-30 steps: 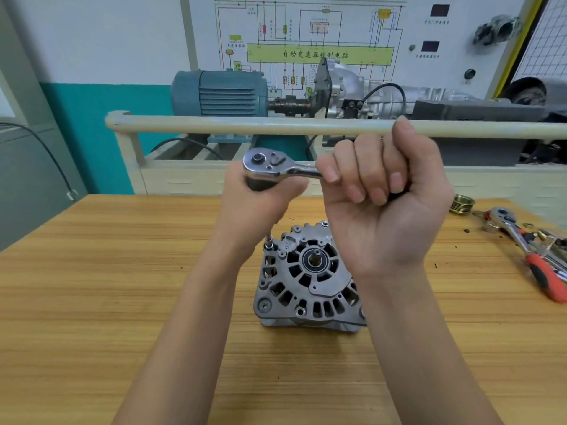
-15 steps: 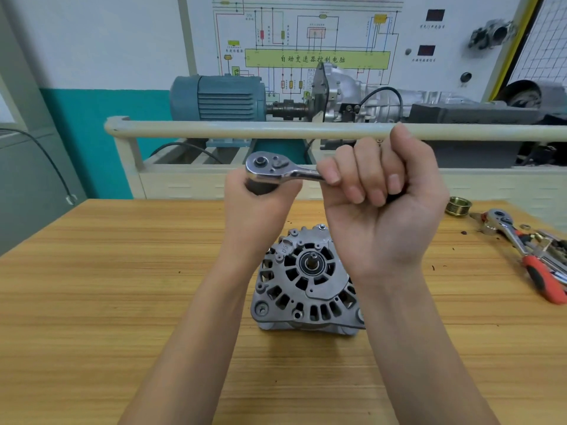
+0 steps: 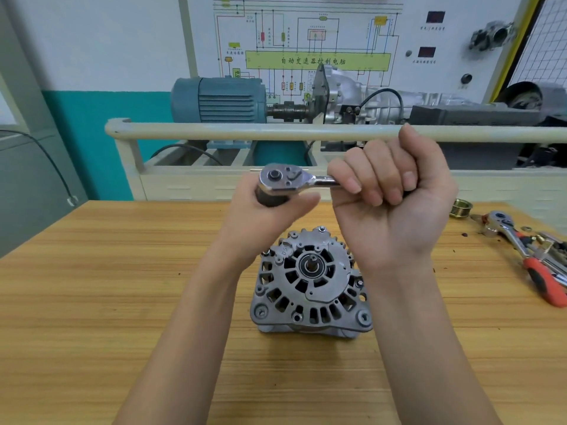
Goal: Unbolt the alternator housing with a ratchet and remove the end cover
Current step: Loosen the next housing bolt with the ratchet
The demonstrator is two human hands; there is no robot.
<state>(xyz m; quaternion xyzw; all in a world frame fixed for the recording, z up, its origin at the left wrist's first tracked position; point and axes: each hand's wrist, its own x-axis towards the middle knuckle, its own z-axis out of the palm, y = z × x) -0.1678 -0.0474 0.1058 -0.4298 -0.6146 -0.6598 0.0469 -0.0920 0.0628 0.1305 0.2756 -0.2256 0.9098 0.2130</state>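
Observation:
A grey alternator [image 3: 310, 283] lies end cover up on the wooden table [image 3: 92, 302], between my two forearms. Above and behind it I hold a chrome ratchet [image 3: 285, 177] level in the air. My left hand [image 3: 270, 216] grips the dark socket under the ratchet head. My right hand [image 3: 389, 197] is wrapped round the ratchet handle, which is hidden inside the fist. The socket's lower end and any bolt under it are hidden by my left hand.
A second ratchet with a red handle [image 3: 540, 271] and small loose parts lie at the table's right edge, with a brass pulley [image 3: 460, 208] behind them. A cream rail [image 3: 245, 131] and a motor training rig [image 3: 217, 101] stand behind the table.
The ratchet and both hands have lifted slightly away from the alternator; the bolt seen under my left hand one second ago is hidden. The view has shifted a little.

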